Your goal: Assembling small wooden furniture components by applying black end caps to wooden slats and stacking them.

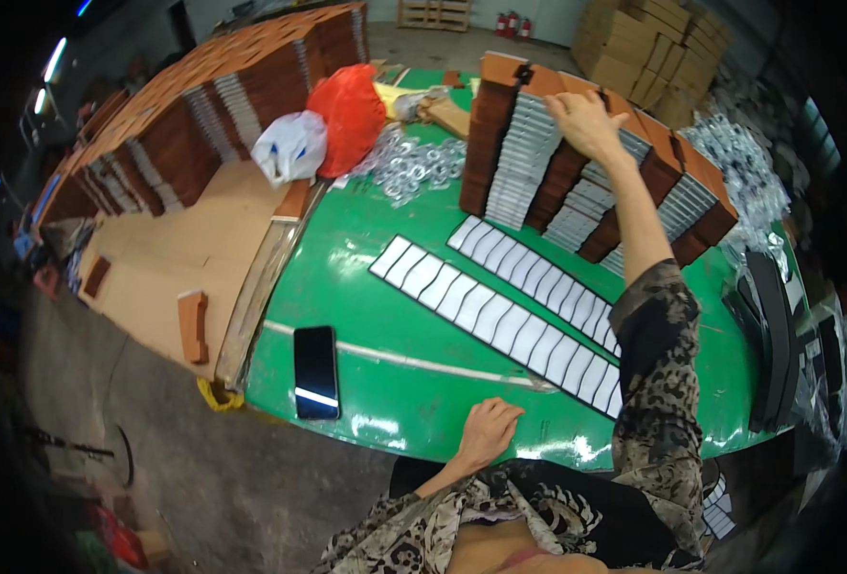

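My right hand [586, 124] reaches over the stacked brown wooden-looking blocks [486, 134] on the far right of the table. Its fingers are spread, with the fingertips at the top of a grey-white layered section [522, 158]; nothing shows in its grasp. My left hand [489, 432] rests at the table's near edge, fingers curled together and nothing visible in them. Between the hands lie two black-framed strips of white wavy-edged pieces, a longer strip [495, 320] and a shorter strip [529, 273]. My right sleeve covers their right ends.
A black phone [316, 371] lies on the green table [385, 354]. Clear plastic rings [414, 165], a red bag [349, 115] and a white bag [291, 146] sit farther back. Long brown stacks [184, 124] stand on cardboard at left. Black strips [768, 335] lie at right.
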Action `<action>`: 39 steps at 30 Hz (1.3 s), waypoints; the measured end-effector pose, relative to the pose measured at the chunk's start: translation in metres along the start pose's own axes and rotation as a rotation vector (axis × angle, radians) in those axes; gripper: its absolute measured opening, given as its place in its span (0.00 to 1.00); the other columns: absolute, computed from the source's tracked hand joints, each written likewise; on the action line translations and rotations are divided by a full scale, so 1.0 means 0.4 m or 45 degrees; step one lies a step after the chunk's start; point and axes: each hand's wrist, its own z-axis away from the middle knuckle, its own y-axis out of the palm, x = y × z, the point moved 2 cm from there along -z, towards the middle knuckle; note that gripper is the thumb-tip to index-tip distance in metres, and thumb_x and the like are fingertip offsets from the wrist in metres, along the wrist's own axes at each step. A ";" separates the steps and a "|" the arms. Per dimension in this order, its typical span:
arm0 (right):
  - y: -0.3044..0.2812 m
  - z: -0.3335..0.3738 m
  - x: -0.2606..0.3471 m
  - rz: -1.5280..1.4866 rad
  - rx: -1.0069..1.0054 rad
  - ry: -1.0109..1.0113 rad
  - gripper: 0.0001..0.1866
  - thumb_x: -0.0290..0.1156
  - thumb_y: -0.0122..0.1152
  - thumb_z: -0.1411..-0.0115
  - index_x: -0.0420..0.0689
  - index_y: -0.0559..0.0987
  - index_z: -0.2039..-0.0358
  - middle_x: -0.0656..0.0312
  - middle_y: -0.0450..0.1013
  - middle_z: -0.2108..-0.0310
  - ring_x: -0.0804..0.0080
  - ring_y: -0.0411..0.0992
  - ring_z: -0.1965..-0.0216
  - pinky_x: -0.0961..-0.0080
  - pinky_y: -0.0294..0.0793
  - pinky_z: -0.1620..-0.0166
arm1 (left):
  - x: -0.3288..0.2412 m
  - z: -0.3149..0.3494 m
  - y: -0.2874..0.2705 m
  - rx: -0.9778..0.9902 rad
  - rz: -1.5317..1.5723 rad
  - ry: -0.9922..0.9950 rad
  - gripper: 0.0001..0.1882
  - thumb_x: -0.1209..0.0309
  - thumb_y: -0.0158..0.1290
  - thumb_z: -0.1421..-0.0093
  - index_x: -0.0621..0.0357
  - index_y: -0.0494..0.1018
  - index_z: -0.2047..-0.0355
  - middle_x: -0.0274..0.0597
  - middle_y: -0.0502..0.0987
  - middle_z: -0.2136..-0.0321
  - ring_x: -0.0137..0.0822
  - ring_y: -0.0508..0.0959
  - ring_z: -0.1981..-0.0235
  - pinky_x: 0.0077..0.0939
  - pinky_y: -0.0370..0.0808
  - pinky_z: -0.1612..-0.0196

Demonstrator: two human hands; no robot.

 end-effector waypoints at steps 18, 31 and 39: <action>0.192 1.017 0.183 -1.208 0.220 -0.654 0.05 0.18 0.59 0.50 0.39 0.77 0.71 0.58 0.73 0.75 0.66 0.72 0.72 0.75 0.71 0.68 | 0.028 0.114 -0.083 -0.114 0.208 -0.042 0.12 0.76 0.54 0.53 0.56 0.73 0.65 0.39 0.74 0.63 0.41 0.73 0.58 0.36 0.66 0.57; 0.281 1.141 0.079 -1.347 0.239 0.280 0.16 0.34 0.50 0.35 0.41 0.71 0.78 0.68 0.63 0.85 0.84 0.60 0.84 0.79 0.60 0.79 | 0.074 0.296 -0.410 -0.636 -0.493 -0.148 0.15 0.78 0.54 0.50 0.60 0.73 0.60 0.46 0.73 0.62 0.46 0.73 0.59 0.40 0.67 0.54; 0.376 1.088 0.125 -1.374 0.278 0.133 0.15 0.38 0.52 0.38 0.40 0.75 0.76 0.60 0.71 0.85 0.74 0.70 0.82 0.74 0.69 0.77 | 0.124 0.267 -0.288 -0.108 -0.671 -0.163 0.31 0.64 0.53 0.43 0.58 0.58 0.41 0.53 0.58 0.42 0.53 0.55 0.38 0.60 0.51 0.43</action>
